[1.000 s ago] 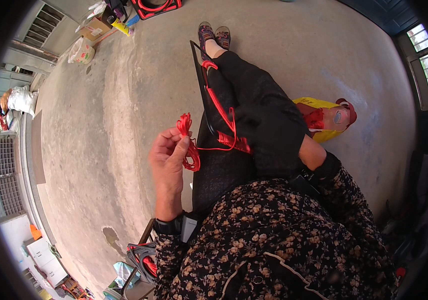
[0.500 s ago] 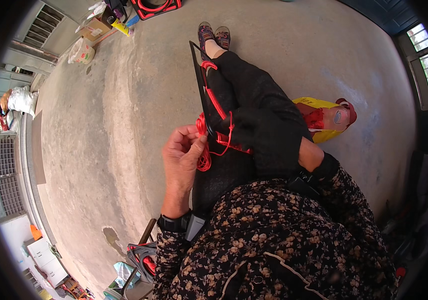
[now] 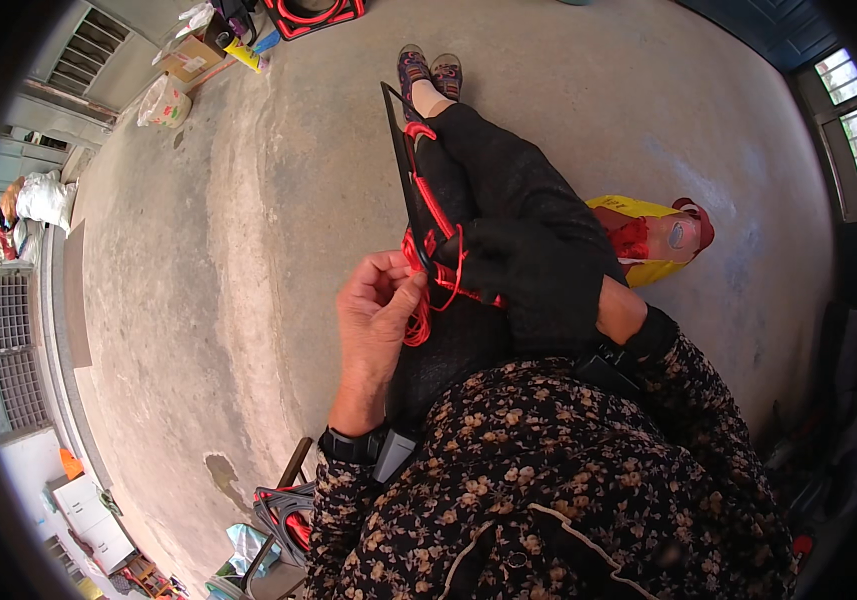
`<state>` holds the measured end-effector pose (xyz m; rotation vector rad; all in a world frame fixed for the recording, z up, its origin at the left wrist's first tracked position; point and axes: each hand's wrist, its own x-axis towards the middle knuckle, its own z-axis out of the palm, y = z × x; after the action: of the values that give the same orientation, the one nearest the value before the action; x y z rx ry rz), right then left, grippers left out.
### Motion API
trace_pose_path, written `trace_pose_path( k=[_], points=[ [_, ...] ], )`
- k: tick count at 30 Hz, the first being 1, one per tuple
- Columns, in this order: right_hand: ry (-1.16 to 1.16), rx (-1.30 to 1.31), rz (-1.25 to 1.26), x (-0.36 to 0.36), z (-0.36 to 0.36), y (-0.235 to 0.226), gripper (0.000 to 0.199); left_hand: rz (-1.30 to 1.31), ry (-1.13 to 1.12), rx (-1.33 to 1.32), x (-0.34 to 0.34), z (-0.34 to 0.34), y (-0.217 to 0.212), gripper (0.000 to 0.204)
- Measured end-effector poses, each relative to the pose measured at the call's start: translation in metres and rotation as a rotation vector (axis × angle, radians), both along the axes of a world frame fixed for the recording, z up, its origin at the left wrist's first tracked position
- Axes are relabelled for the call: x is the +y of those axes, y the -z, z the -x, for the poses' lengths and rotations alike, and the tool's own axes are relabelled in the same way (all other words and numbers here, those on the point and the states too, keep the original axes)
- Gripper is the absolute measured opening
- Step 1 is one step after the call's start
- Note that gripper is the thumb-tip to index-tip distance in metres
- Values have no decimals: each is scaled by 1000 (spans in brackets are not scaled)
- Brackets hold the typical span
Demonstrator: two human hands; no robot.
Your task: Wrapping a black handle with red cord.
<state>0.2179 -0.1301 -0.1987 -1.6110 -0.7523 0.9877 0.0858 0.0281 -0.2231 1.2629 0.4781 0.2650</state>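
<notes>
A bundle of thin red cord (image 3: 418, 327) is pinched between the thumb and fingers of my left hand (image 3: 375, 308), right beside a black frame (image 3: 411, 195). The frame lies along my legs, partly wrapped in red cord, and its far end reaches toward my shoes. My right hand (image 3: 539, 280), in a black glove, is at the frame's near end with its fingers curled. A loop of the cord rises next to those fingers. The dark glove against dark trousers hides what the right fingers grip.
On the floor to my right lies an open yellow and red bag (image 3: 639, 240) with red material inside. Another black frame with red cord (image 3: 289, 520) is at my lower left. Further off are a white bucket (image 3: 163, 103), a cardboard box (image 3: 189, 62) and a red-and-black frame (image 3: 314, 15).
My left hand has shifted slightly right with the cord bundle, closer against the frame and my right glove. My right hand stays almost in place.
</notes>
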Motion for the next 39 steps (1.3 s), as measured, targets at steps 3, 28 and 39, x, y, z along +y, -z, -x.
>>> trace_pose_path(
  k=[3,28,39],
  points=[
    [5,-9,-5,1,1,2,19,59,3,-3,-1,0,2,14],
    [106,-232,34,-9,-13,-8,19,23,-141,-40,5,3,11,15],
    [31,-310,-46,-8,-20,6,35,-87,-532,-400,66,32,-72,18]
  ],
)
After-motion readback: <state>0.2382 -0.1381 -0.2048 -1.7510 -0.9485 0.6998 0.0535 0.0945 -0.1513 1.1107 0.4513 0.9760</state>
